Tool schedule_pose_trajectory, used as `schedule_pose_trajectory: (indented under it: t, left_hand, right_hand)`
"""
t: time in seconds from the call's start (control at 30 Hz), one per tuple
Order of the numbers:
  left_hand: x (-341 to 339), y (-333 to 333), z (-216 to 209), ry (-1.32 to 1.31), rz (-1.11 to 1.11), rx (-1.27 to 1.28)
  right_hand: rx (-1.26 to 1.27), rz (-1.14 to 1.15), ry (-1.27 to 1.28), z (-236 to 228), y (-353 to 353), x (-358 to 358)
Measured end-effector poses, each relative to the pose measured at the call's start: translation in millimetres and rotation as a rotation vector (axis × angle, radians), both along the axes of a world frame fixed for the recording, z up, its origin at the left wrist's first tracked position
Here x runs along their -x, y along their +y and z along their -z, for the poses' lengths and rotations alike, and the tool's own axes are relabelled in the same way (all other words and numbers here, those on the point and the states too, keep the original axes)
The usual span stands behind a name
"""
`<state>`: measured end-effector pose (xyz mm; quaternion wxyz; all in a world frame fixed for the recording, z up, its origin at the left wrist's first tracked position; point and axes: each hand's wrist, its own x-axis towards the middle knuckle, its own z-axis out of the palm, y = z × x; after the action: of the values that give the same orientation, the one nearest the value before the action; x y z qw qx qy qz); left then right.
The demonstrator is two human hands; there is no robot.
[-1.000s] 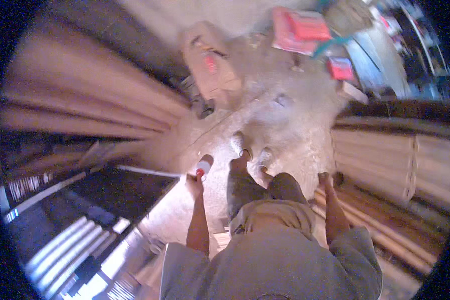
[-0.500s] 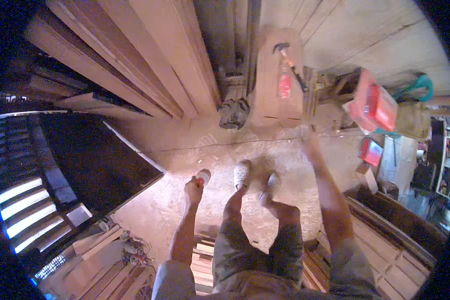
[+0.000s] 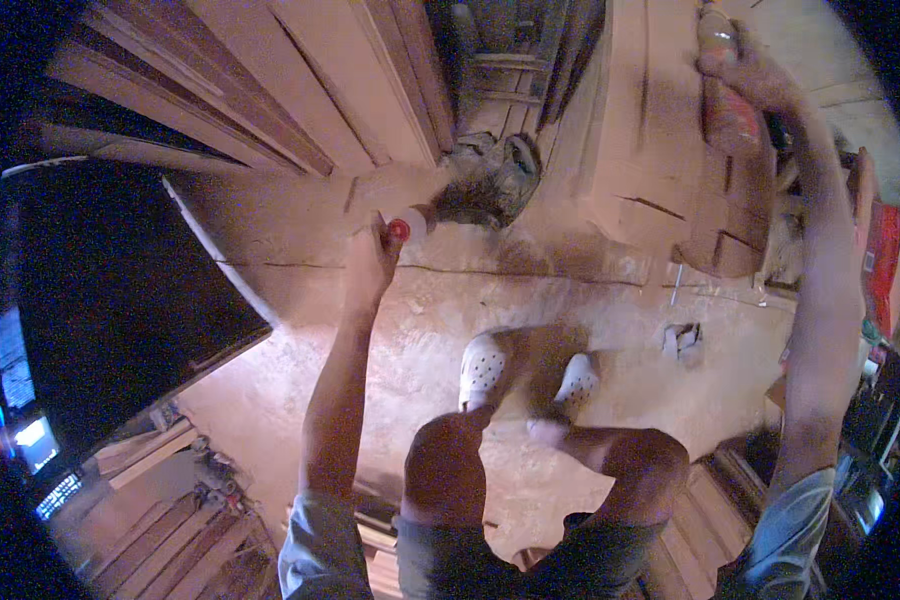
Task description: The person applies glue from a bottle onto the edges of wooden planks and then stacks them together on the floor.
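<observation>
Out in front on the left, my left hand (image 3: pixel 373 262) is closed round a small pale bottle (image 3: pixel 417 221) with a round red end toward me. My right hand (image 3: pixel 755 78) reaches far forward to the right. Its fingers wrap the narrower part of a clear plastic bottle (image 3: pixel 735 120) with a reddish lower part. This bottle lies on a long wooden slab (image 3: pixel 630 130). A hammer seen earlier beside the bottle cannot be made out now.
Long boards (image 3: pixel 340 80) lean at the far left. A dark crumpled bundle (image 3: pixel 490 180) lies beside the slab. A black panel (image 3: pixel 120 270) stands left, a red box (image 3: pixel 882 260) right. Stacked timber (image 3: pixel 170 550) lies at the near left. White clogs (image 3: pixel 483 370) are on my feet.
My right hand has reached forward and closed on the clear plastic bottle. My left hand has moved forward with the small bottle. The view has shifted closer to the slab.
</observation>
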<state>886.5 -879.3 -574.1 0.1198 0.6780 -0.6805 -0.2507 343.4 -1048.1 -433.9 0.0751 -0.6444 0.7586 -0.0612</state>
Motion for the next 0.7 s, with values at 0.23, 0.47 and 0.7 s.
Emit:
schedule_pose_trajectory:
  t: [0.23,0.47,0.7]
  left_hand:
    - [-11,-42,80,-0.008,0.081,0.25]
    - [6,-49,90,-0.029,0.12,0.287]
    - [18,-15,32,-0.108,0.099,0.68]
  right_hand:
    - [-0.115,-0.21,0.061,-49,34,4]
    - [-0.015,-0.19,-0.1,-65,86,-20]
    - [0.055,-0.034,-0.413,-91,169,-72]
